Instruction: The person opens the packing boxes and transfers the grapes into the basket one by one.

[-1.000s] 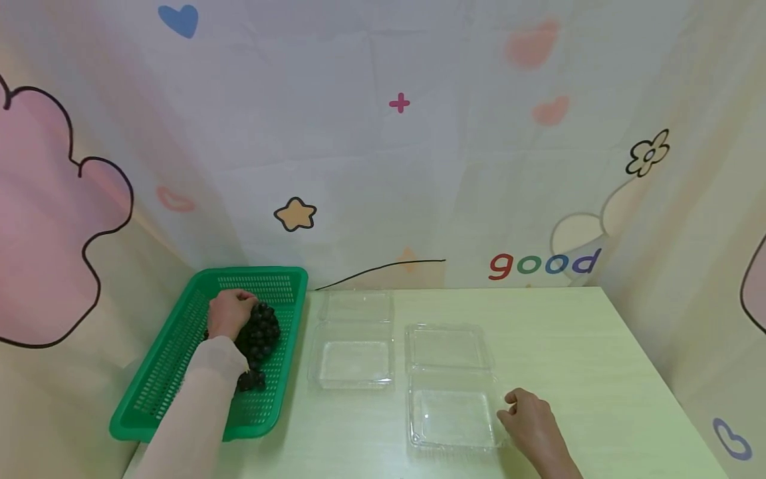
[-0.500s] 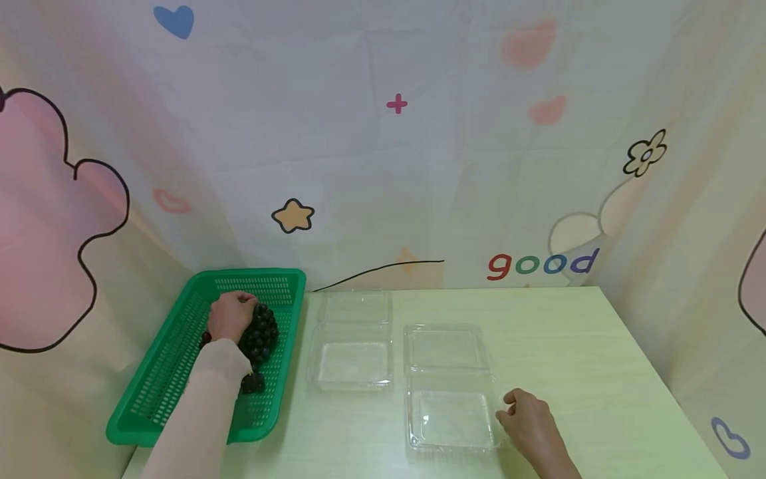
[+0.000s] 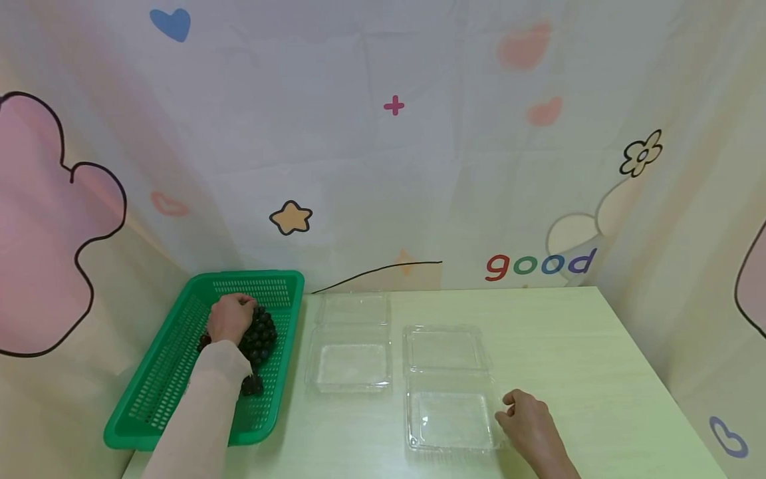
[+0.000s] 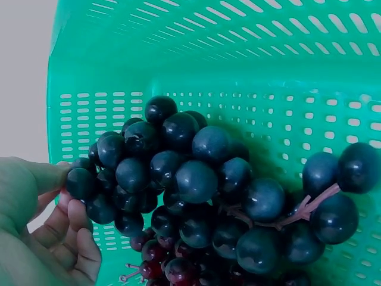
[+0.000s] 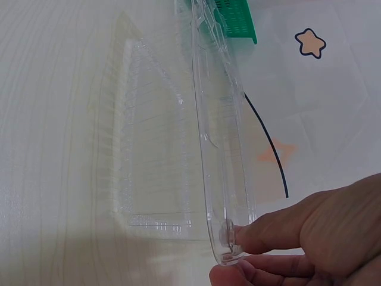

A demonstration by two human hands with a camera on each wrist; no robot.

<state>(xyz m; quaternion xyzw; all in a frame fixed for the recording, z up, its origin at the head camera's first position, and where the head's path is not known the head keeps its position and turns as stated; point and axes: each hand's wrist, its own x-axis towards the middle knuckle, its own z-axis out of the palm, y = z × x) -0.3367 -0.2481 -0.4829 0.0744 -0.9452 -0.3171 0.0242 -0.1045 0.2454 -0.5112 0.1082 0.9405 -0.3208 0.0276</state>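
My left hand (image 3: 230, 318) reaches into the green plastic basket (image 3: 158, 379) at the left of the table. Its thumb and fingers pinch the end of a bunch of dark artificial-looking grapes (image 4: 196, 182), whose pinkish stem shows in the left wrist view. Smaller reddish grapes (image 4: 153, 250) lie below that bunch. On the right, my other hand (image 3: 532, 426) pinches the rim corner of a clear plastic clamshell container (image 3: 451, 422) between thumb and fingers, as the right wrist view shows. That container lies open, its lid half towards the back.
A second clear clamshell container (image 3: 353, 366) lies open between the basket and the held one. The pale wooden table (image 3: 574, 352) meets a printed cloth backdrop (image 3: 359, 146) at the back.
The head view shifts slightly, so the basket and containers sit a little further left and lower. Both hands keep nearly the same places and holds.
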